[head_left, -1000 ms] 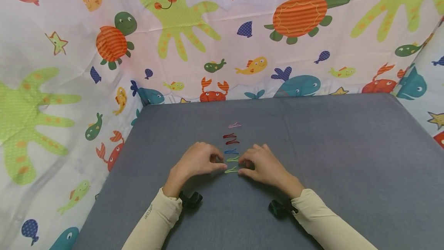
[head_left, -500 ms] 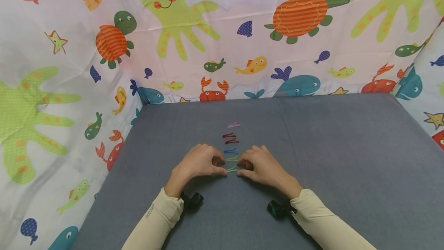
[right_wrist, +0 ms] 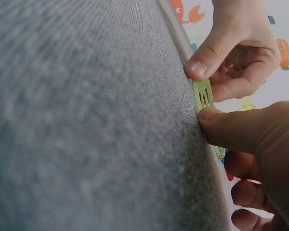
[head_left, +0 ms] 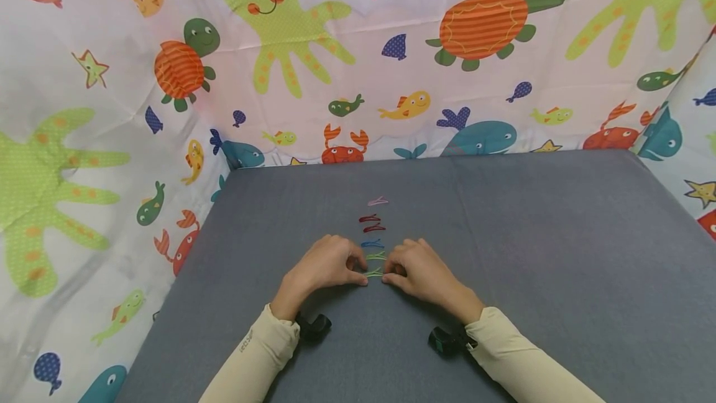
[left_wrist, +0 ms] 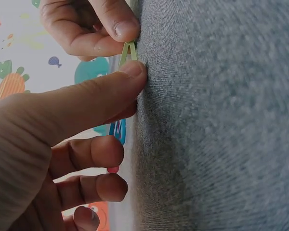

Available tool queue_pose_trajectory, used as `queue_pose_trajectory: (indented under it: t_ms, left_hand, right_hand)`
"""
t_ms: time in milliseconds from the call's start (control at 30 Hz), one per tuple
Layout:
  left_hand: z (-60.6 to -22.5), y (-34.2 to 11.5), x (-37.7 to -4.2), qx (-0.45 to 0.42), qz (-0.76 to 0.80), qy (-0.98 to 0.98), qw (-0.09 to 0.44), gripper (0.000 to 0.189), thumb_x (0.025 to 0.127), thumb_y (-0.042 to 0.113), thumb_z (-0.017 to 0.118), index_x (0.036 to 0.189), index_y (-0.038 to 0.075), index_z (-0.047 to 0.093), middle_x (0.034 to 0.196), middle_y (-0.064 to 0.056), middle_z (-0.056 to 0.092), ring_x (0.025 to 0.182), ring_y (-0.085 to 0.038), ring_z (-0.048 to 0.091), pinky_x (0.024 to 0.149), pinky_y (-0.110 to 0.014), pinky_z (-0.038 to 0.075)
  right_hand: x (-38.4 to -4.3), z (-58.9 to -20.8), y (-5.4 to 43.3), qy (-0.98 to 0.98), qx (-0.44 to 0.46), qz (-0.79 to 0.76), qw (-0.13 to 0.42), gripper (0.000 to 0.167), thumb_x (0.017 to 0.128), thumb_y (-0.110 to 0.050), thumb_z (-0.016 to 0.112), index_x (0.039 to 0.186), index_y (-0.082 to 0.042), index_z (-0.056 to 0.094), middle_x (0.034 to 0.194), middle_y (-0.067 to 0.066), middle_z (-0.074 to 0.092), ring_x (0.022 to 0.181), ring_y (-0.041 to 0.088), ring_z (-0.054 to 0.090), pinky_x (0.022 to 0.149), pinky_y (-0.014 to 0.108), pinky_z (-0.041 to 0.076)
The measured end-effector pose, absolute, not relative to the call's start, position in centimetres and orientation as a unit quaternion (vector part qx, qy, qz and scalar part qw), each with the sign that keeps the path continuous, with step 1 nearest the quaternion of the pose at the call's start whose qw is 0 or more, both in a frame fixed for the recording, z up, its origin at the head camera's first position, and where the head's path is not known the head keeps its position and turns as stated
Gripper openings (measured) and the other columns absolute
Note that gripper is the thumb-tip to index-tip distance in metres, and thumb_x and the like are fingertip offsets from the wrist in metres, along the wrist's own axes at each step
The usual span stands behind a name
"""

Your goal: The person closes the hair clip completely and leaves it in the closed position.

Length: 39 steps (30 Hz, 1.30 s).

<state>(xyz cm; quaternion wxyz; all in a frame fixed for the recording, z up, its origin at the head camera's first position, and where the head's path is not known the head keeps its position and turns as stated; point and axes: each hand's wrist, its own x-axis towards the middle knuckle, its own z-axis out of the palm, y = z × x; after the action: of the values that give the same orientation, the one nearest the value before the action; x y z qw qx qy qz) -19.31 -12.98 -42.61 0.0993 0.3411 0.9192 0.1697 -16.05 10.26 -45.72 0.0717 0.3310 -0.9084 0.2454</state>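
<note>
A light green snap hair clip [head_left: 373, 274] lies nearest the person, at the front of a column of clips. My left hand [head_left: 331, 263] pinches its left end between thumb and index finger, the other fingers bent and apart. At the opposite end my right hand [head_left: 422, 269] pinches it the same way. In the left wrist view the green clip [left_wrist: 128, 50] shows a V-shaped part between the two thumbs. The right wrist view shows its slotted body [right_wrist: 203, 94]. Just beyond lies a second green clip [head_left: 376, 255], between the curled fingers of both hands.
Farther up the column lie a blue clip [head_left: 371, 244], two dark red clips [head_left: 373, 227] and a pink clip [head_left: 378, 201]. They rest on a grey cloth-covered table [head_left: 531, 235]. A sea-animal curtain [head_left: 313, 67] hangs along the back and sides.
My left hand has shifted slightly right and toward the person, its thumb now over the near green clip's left end. The right hand has barely moved. The other clips stay in place.
</note>
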Motion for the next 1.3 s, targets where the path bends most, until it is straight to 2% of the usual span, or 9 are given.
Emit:
queue_pose_trajectory:
  t_ms: [233,600,867,1000,1300]
  left_hand:
    - [-42.7,-12.9,-19.2,0.354,0.185,0.911,0.102,0.009,0.082,0.033,0.086,0.087,0.027,0.082,0.07,0.019,0.066,0.058,0.003,0.053,0.055,-0.02,0.042]
    - [-42.6,-12.9,-19.3,0.356,0.194,0.909,0.099,0.007,0.085,0.032,0.084,0.089,0.027,0.083,0.08,0.018,0.072,0.064,0.003,0.057,0.06,-0.021,0.046]
    - [-42.7,-12.7,-19.3,0.372,0.198,0.905,0.055,0.005,0.09,0.031,0.078,0.09,0.027,0.081,0.084,0.017,0.071,0.069,0.001,0.056,0.065,-0.022,0.046]
    - [-42.8,-12.5,-19.2,0.36,0.219,0.906,0.037,0.006,0.093,0.029,0.076,0.092,0.025,0.081,0.087,0.014,0.071,0.073,-0.001,0.056,0.067,-0.023,0.046]
    - [-43.1,-11.7,-19.1,0.35,0.224,0.909,-0.024,0.005,0.092,0.026,0.076,0.089,0.024,0.08,0.068,0.014,0.057,0.066,-0.003,0.046,0.063,-0.023,0.037]
  right_hand:
    - [-15.9,-45.7,10.2,-0.908,0.33,0.248,0.074,0.009,0.085,-0.027,0.082,0.082,-0.026,0.074,0.07,-0.016,0.056,0.069,0.004,0.04,0.071,0.027,0.028]
    - [-16.1,-45.5,10.4,-0.909,0.327,0.247,0.081,0.01,0.086,-0.025,0.083,0.082,-0.026,0.074,0.072,-0.015,0.059,0.07,0.004,0.042,0.072,0.027,0.03]
    - [-16.3,-45.2,10.5,-0.91,0.307,0.264,0.087,0.016,0.087,-0.021,0.08,0.079,-0.025,0.067,0.067,-0.013,0.05,0.067,0.005,0.04,0.069,0.028,0.031]
    - [-16.4,-45.4,10.5,-0.908,0.299,0.275,0.107,0.019,0.086,-0.02,0.08,0.077,-0.025,0.064,0.068,-0.013,0.05,0.066,0.004,0.041,0.068,0.028,0.031]
    - [-16.8,-44.9,11.0,-0.903,0.295,0.286,0.129,0.023,0.083,-0.023,0.085,0.075,-0.024,0.063,0.069,-0.012,0.055,0.066,0.004,0.046,0.069,0.029,0.033]
